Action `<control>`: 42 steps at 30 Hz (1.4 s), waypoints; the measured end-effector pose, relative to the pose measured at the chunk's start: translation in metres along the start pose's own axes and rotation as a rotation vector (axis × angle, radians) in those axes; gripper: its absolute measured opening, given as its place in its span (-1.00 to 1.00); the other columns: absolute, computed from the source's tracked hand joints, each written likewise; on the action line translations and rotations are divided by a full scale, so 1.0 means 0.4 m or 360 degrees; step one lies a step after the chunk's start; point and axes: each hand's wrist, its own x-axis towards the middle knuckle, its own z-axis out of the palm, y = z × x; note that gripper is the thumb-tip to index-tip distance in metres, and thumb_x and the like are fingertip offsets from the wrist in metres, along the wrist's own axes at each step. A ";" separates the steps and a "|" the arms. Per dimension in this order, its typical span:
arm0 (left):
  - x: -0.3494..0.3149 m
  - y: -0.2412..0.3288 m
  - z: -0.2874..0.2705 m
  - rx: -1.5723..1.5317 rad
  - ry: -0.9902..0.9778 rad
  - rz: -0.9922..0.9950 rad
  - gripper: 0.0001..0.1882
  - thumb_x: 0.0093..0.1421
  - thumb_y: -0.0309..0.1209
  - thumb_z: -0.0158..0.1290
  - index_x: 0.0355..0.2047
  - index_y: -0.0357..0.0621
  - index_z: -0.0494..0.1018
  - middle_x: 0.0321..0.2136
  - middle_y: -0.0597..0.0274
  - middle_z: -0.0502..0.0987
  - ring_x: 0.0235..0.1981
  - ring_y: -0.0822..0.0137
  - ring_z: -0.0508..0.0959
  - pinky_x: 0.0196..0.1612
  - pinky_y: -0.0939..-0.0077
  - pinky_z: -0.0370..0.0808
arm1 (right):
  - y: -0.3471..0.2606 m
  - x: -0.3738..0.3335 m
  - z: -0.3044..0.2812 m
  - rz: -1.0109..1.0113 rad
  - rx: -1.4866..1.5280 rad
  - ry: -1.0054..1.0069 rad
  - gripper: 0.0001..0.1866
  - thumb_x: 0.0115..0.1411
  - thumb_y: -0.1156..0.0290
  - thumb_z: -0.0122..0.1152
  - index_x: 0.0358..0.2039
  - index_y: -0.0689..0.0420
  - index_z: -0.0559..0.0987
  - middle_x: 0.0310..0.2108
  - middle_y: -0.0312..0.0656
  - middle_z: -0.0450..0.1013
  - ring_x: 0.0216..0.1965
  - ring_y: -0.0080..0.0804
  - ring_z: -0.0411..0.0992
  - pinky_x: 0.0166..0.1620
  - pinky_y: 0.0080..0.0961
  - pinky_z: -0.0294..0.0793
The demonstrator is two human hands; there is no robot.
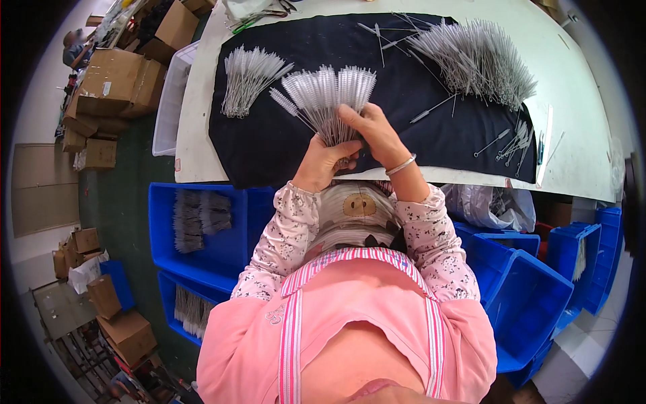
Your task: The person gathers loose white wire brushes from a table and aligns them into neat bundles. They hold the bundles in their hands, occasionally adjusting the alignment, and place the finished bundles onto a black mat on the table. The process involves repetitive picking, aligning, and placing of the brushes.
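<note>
Between my two hands is a fanned bunch of thin wire-handled brushes [323,91] with white bristles pointing away from me. My left hand [324,160] is closed round the lower wire ends. Higher up, my right hand [374,135] wraps the bunch from the right, its thumb lying across the wires near the bristles. One brush [285,102] sticks out to the left of the rest. Left of my hands, a smaller pile of brushes [250,77] lies on the dark cloth [296,44]. A large heap of brushes [474,60] spreads at the far right.
Several loose brushes [517,145] lie at the cloth's right edge on the white table [572,87]. Blue bins [156,219] with brushes stand below at left; more blue bins [521,296] are at right. Cardboard boxes [111,77] are stacked at left, where another person [75,54] is visible.
</note>
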 end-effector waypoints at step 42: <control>0.024 -0.036 0.010 -0.0458 0.0097 0.0307 -0.78 0.03 -0.47 0.24 -0.36 -0.06 0.40 -0.47 0.32 0.53 -0.56 0.44 0.50 -0.65 0.65 0.31 | 0.039 0.020 0.014 -0.0170 0.0425 0.0357 -0.92 0.10 0.48 0.14 -0.38 0.17 0.47 -0.50 -0.35 0.41 -0.60 -0.66 0.33 -0.54 -0.74 0.27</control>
